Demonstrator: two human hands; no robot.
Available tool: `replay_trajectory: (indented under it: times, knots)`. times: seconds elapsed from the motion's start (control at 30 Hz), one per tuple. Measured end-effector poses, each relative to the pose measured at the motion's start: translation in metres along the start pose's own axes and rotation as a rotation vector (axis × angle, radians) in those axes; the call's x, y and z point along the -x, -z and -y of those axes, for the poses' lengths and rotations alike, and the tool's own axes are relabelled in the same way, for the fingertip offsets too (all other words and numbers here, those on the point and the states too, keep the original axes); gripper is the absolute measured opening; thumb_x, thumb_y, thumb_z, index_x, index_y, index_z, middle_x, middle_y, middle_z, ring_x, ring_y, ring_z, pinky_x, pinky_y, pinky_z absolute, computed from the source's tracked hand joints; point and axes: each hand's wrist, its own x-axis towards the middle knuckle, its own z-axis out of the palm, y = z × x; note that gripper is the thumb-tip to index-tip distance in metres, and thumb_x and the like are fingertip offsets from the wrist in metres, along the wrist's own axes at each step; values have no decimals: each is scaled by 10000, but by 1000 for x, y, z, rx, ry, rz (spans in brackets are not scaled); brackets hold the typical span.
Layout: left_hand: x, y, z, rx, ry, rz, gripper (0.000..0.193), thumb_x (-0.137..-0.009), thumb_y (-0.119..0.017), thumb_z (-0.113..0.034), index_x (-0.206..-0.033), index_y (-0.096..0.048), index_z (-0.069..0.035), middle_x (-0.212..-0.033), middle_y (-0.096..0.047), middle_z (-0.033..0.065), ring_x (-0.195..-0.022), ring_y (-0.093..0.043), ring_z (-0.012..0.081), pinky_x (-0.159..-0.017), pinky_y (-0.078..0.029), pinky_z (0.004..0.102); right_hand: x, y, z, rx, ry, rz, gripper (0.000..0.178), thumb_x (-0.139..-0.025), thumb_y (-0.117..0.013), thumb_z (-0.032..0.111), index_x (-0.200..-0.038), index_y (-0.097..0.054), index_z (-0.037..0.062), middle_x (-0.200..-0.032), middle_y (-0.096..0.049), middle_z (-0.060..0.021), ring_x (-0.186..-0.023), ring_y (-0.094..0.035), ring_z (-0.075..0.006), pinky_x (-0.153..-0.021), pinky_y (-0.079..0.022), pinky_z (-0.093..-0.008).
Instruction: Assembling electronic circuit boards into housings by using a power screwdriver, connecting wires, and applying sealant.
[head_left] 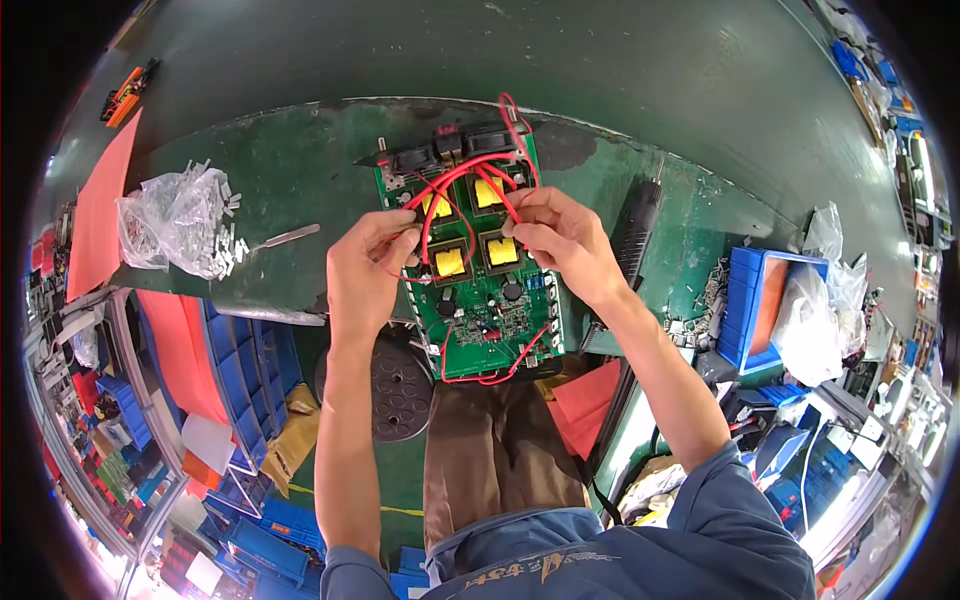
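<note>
A green circuit board (460, 325) lies in front of me at the bench's near edge. On it stand several yellow-wrapped transformers (450, 262), with black fans (415, 160) along the far end. Thick red wires (462, 170) arch over the transformers from the far end. At the board's left edge, my left hand (368, 265) is closed in a pinch, a thin red wire running from its fingers. Over the right edge, my right hand (562, 240) pinches a thick red wire beside a transformer. The fingers hide both wire ends.
Left on the bench are a clear plastic bag (180, 220) spilling small metal parts, and a slim metal tool (290, 236). A long black finned part (640, 220) and a blue bin (738, 305) lie right. A round black stool (400, 400) stands below the bench.
</note>
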Motion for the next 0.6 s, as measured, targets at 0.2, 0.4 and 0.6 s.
replay_trajectory:
  times: [0.2, 0.4, 0.6]
  knots:
    - [-1, -2, -12, 244, 264, 138, 277, -961, -720, -114, -1206, -670, 5, -989, -740, 64, -806, -649, 91, -672, -506, 223, 1, -1, -9, 66, 94, -16, 344, -958, -690, 77, -1273, -581, -7, -954, -671, -11, -724, -537, -38, -628, -411, -198]
    - [-1, -14, -7, 68, 159, 130, 300, -925, -769, -125, -1167, -671, 23, -933, -723, 42, -781, -612, 80, -708, -492, 230, 10, -2, -7, 564, 341, -211, 326, -925, -738, 87, -1230, -646, 19, -843, -713, -32, -692, -552, -58, -622, -454, -250]
    - [13, -13, -8, -192, 55, 74, 387, -896, -768, -86, -1252, -651, 12, -926, -742, 99, -777, -670, 111, -735, -542, 285, 38, 2, 5, 1024, 491, -271, 232, -914, -707, 53, -1140, -707, 2, -906, -720, -186, -714, -677, -349, -635, -532, -410]
